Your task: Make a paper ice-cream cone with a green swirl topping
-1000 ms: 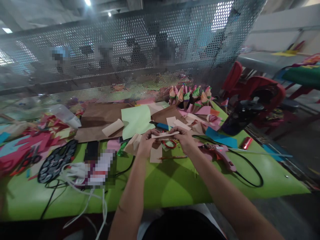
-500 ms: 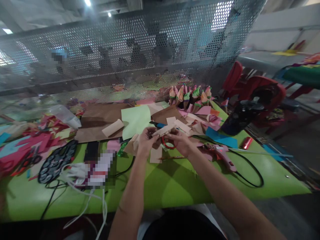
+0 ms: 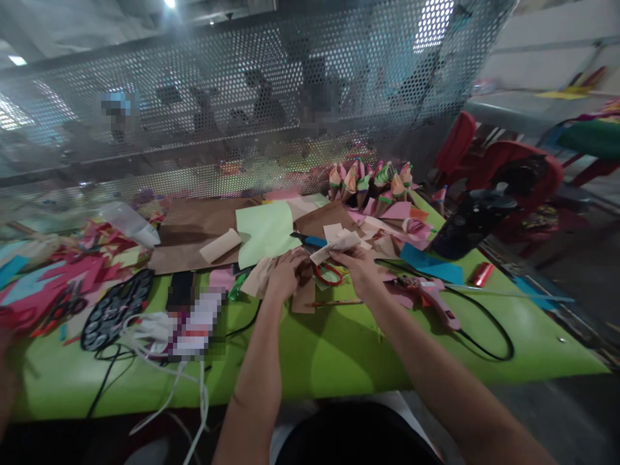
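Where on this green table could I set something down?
Mostly bare table shows between the pencil and the near edge, and in the corner right of the glue gun cord. Crowded: paper beyond the left hand and right hand; scissors and white cables at the left.

Cream paper strip (image 3: pixel 340 243); bright green tabletop (image 3: pixel 334 361); pale green sheet (image 3: pixel 264 232); brown paper (image 3: pixel 188 226); pink glue gun (image 3: pixel 442 303)

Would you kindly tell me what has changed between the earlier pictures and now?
The left hand has let go of the pale paper strip and now reaches over the papers beside it. The right hand alone holds the strip, which has shifted slightly to the right. The glue gun, pencil and light green sheet stayed where they lay.
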Action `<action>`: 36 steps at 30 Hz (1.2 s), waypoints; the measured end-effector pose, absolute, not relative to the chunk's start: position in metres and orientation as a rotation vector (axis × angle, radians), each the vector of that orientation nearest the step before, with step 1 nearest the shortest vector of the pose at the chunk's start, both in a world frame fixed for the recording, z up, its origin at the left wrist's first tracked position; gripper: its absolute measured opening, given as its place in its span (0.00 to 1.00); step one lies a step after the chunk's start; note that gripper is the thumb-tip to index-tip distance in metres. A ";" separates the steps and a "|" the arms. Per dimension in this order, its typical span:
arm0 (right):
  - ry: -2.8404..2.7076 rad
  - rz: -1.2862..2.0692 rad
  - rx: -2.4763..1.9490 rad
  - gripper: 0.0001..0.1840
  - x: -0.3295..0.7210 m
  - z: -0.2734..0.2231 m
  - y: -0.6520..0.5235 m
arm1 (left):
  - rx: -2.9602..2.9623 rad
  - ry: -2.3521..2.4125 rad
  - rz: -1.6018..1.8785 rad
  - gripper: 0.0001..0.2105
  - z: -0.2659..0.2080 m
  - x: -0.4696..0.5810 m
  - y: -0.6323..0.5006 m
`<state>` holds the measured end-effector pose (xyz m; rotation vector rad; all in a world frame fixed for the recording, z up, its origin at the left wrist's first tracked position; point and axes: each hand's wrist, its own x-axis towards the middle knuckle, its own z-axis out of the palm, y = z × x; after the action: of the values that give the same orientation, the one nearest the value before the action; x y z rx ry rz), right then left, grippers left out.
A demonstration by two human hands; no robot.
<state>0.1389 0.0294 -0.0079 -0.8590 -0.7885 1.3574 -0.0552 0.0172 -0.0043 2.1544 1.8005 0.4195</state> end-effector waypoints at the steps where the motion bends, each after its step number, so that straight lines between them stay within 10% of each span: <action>1: -0.790 1.348 -0.852 0.15 0.138 -0.007 0.029 | 2.150 1.809 0.443 0.31 -0.006 -0.054 0.018; 11: -0.884 1.030 -0.747 0.11 0.140 -0.002 0.021 | 1.774 1.358 1.151 0.17 0.003 -0.047 0.009; 36: -2.079 0.116 -0.808 0.11 0.142 0.012 -0.008 | 1.826 1.007 1.125 0.17 0.000 -0.030 0.004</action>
<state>0.1422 -0.0077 0.0121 -0.8084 -2.0788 0.1157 -0.0297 0.0038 0.0001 1.8262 1.0066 1.1253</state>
